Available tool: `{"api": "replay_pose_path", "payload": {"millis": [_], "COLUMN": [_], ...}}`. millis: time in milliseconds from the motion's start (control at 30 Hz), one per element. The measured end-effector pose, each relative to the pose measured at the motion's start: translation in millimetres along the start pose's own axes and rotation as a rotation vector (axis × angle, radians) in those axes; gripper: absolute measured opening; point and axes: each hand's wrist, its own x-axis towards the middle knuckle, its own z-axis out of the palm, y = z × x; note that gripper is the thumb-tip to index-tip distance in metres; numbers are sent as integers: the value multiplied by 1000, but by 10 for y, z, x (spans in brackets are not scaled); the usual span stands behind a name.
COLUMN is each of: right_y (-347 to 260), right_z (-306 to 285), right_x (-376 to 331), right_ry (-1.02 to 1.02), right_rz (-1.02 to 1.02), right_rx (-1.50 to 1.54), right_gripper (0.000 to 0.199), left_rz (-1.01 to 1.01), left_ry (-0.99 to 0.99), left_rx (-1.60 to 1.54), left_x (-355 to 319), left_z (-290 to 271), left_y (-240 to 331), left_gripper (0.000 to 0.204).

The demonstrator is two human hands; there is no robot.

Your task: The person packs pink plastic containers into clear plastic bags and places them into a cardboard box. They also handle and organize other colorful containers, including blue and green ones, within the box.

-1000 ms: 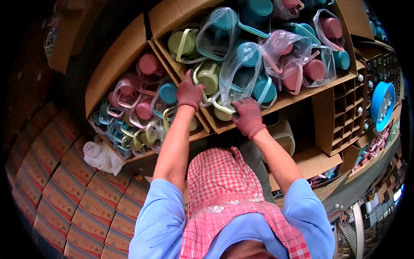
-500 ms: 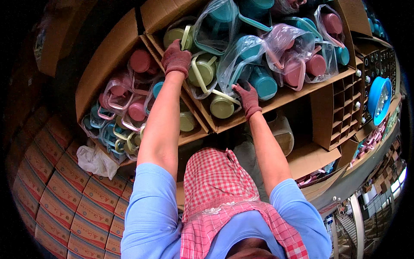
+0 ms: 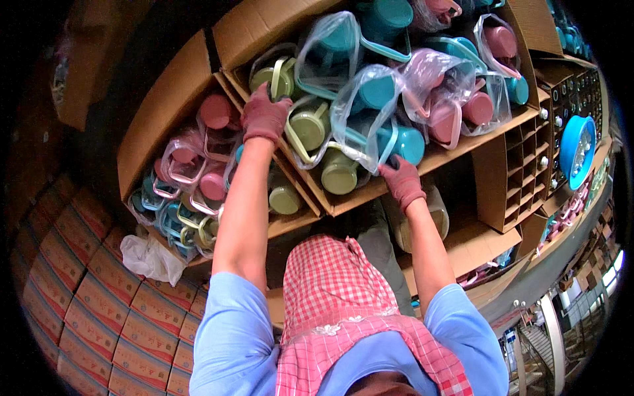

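Both my hands wear dark red knitted gloves. My left hand [image 3: 265,113] is at the near side of a green-lidded cup [image 3: 274,79] in the large carton, its fingers apart and close to the lid's handle. My right hand [image 3: 401,181] pinches the lower end of a clear plastic bag [image 3: 362,148] over the carton's near edge. That bag wraps a blue cup [image 3: 380,91]. Between my hands are two more green-lidded cups, one with a raised handle [image 3: 310,127] and one [image 3: 340,173] near the carton's corner. Another blue cup [image 3: 409,145] lies just beyond my right hand.
A second carton [image 3: 165,109] on the left holds bagged pink, blue and green cups. Pink cups [image 3: 477,107] fill the large carton's right side. Further right are a cardboard divider grid [image 3: 527,168] and a blue basin [image 3: 573,155]. Stacked printed cartons [image 3: 99,297] stand lower left.
My left hand has drawn back toward me from the green cup's handle. My right hand has moved right and nearer, stretching the clear bag's end with it.
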Motion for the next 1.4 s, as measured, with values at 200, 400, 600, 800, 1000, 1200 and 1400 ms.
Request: {"api": "replay_pose_path", "payload": {"millis": [200,400,600,800,1000,1200,1400], "right_y": [-651,-1132,-1171,-1158,-1101,-970,-850], "right_z": [-61,317,-135,-742,-550,-749,-673], "right_x": [-136,547,482,119,139,68,164], "right_ry": [268,-157,-310,-186,-160,-92,-84], "right_rz": [-481,-186,-225,-254,-117,-213,-313], "right_rx": [66,-419,-427,-227,-400,-315,-406], "right_gripper": [39,51,59,65,60,56,49], "left_rz": [750,549,582,657,635,679,573], "left_ry": [40,-398,-505,-388,-416,-322,-490], "left_rx": [107,616,834,659,644,558,622], "left_x": [-116,26,9,-165,-269,-140,-7], "left_z": [78,486,261,-203,-30,-224,-131], "left_y": [459,611,825,962,720,1025,873], "left_gripper": [55,48,35,29,33,43,43]}}
